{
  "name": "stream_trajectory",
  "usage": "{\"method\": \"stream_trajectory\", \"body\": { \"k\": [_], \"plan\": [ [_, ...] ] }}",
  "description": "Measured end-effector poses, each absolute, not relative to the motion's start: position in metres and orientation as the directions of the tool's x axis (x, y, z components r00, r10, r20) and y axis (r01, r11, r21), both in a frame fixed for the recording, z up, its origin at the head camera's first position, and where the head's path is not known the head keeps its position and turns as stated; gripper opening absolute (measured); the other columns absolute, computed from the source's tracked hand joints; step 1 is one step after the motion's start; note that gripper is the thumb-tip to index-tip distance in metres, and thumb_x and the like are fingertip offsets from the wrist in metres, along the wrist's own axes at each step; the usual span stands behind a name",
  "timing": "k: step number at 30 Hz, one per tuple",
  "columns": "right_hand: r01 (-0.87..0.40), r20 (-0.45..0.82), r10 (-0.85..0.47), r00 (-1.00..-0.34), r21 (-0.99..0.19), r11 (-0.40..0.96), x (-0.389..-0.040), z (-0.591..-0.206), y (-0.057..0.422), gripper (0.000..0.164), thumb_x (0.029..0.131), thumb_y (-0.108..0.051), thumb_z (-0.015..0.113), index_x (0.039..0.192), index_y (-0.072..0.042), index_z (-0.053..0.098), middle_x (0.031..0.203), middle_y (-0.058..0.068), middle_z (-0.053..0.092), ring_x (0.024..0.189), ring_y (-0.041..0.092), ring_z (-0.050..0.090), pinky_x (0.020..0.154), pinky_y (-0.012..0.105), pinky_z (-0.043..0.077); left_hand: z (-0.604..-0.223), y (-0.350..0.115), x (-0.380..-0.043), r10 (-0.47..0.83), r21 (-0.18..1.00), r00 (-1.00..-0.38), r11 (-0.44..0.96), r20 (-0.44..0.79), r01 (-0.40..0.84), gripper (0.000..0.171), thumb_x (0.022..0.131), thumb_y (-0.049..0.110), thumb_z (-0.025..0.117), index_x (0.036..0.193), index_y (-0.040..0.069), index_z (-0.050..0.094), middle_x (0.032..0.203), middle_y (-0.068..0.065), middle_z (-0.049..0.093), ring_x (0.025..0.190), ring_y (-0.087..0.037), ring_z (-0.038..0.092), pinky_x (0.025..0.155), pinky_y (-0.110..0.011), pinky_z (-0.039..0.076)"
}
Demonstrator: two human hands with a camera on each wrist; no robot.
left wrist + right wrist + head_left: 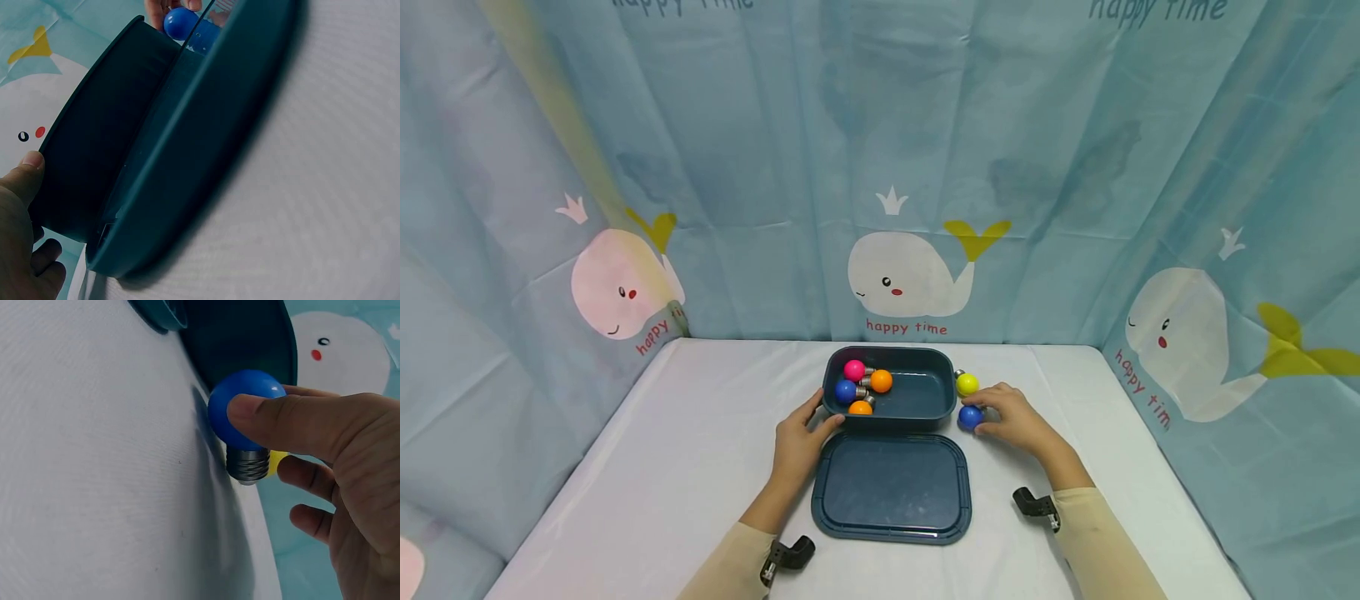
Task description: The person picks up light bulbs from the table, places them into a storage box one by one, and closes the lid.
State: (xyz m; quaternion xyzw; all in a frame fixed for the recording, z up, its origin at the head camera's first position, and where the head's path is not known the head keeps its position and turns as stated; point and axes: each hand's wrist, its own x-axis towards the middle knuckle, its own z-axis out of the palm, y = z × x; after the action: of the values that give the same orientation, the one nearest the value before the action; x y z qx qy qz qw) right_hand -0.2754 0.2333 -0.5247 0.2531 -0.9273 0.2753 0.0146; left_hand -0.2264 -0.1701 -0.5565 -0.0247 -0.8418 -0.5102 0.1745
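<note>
My right hand (pixel 1011 421) pinches a blue light bulb (pixel 970 417) between thumb and fingers, just off the box's front right corner. In the right wrist view its metal screw base shows below the thumb. My left hand (pixel 797 446) grips the left front corner of a dark teal plastic box (pixel 925 422), thumb on the front wall. In the box's left half lie a pink bulb (pixel 854 371), another blue bulb (pixel 846 392) and two orange bulbs (pixel 882 381). A yellow bulb (pixel 967 384) is behind the held one, right of the box.
A dark teal lid (pixel 891 487) lies flat on the white tabletop (pixel 700 467), right in front of the box. A light blue curtain (pixel 760 167) with printed whales stands behind the table and along its sides. Both wrists wear black mounts.
</note>
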Motion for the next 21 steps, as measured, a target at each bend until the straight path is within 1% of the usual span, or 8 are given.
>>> {"method": "stream_trajectory", "body": {
  "k": [2, 6, 8, 12, 16, 19, 21],
  "plan": [
    [-0.472, 0.169, -0.455, -0.874, -0.516, 0.715, -0.275, -0.523, 0.234, 0.051, 0.08, -0.016, 0.089, 0.128, -0.018, 0.073, 0.128, -0.001, 0.07, 0.117, 0.024, 0.056, 0.106, 0.055, 0.037, -0.557, -0.17, -0.226, -0.136, 0.85, -0.938, 0.479, 0.32, 0.22, 0.071, 0.088, 0.045, 0.079, 0.148, 0.014, 0.057, 0.148, -0.006, 0.058, 0.135, -0.033, 0.057, 0.112, -0.05, 0.046],
    [-0.469, 0.188, -0.442, -0.877, -0.532, 0.705, -0.274, -0.519, 0.235, 0.051, 0.08, -0.014, 0.089, 0.128, -0.016, 0.073, 0.127, 0.0, 0.071, 0.116, 0.024, 0.056, 0.106, 0.055, 0.037, -0.556, -0.171, -0.226, -0.139, 0.853, -0.937, 0.473, 0.321, 0.222, 0.071, 0.087, 0.044, 0.08, 0.148, 0.014, 0.057, 0.147, -0.006, 0.058, 0.134, -0.033, 0.057, 0.112, -0.05, 0.046],
    [-0.467, 0.199, -0.432, -0.88, -0.535, 0.705, -0.274, -0.516, 0.236, 0.051, 0.08, -0.013, 0.089, 0.127, -0.016, 0.073, 0.127, 0.001, 0.071, 0.115, 0.025, 0.056, 0.105, 0.057, 0.039, -0.555, -0.171, -0.225, -0.139, 0.854, -0.937, 0.471, 0.32, 0.222, 0.07, 0.088, 0.041, 0.081, 0.148, 0.014, 0.057, 0.147, -0.007, 0.058, 0.135, -0.033, 0.057, 0.112, -0.05, 0.046],
    [-0.445, 0.209, -0.398, -0.893, -0.536, 0.718, -0.272, -0.509, 0.236, 0.049, 0.08, -0.015, 0.089, 0.126, -0.019, 0.073, 0.125, 0.001, 0.071, 0.112, 0.024, 0.055, 0.1, 0.054, 0.044, -0.554, -0.171, -0.225, -0.135, 0.855, -0.938, 0.469, 0.319, 0.223, 0.07, 0.088, 0.041, 0.081, 0.147, 0.012, 0.057, 0.147, -0.007, 0.058, 0.135, -0.034, 0.056, 0.112, -0.05, 0.046],
    [-0.438, 0.224, -0.378, -0.898, -0.53, 0.726, -0.271, -0.504, 0.237, 0.048, 0.081, -0.016, 0.089, 0.125, -0.023, 0.073, 0.121, -0.002, 0.072, 0.109, 0.02, 0.055, 0.096, 0.049, 0.045, -0.554, -0.17, -0.226, -0.128, 0.851, -0.938, 0.473, 0.322, 0.227, 0.071, 0.088, 0.042, 0.081, 0.148, 0.012, 0.056, 0.148, -0.008, 0.058, 0.135, -0.034, 0.056, 0.112, -0.05, 0.046],
    [-0.434, 0.231, -0.368, -0.901, -0.533, 0.727, -0.27, -0.501, 0.237, 0.049, 0.081, -0.017, 0.089, 0.127, -0.024, 0.073, 0.122, -0.003, 0.072, 0.109, 0.019, 0.054, 0.096, 0.048, 0.045, -0.554, -0.17, -0.226, -0.129, 0.848, -0.936, 0.477, 0.328, 0.231, 0.071, 0.088, 0.04, 0.081, 0.148, 0.012, 0.056, 0.148, -0.008, 0.058, 0.135, -0.034, 0.056, 0.112, -0.05, 0.046],
    [-0.433, 0.238, -0.363, -0.901, -0.534, 0.726, -0.269, -0.499, 0.236, 0.049, 0.081, -0.016, 0.089, 0.127, -0.023, 0.072, 0.122, -0.003, 0.072, 0.109, 0.019, 0.054, 0.096, 0.05, 0.045, -0.554, -0.17, -0.225, -0.13, 0.848, -0.935, 0.476, 0.33, 0.233, 0.07, 0.088, 0.038, 0.082, 0.148, 0.012, 0.057, 0.148, -0.008, 0.058, 0.135, -0.033, 0.056, 0.112, -0.05, 0.046]
  ]
}}
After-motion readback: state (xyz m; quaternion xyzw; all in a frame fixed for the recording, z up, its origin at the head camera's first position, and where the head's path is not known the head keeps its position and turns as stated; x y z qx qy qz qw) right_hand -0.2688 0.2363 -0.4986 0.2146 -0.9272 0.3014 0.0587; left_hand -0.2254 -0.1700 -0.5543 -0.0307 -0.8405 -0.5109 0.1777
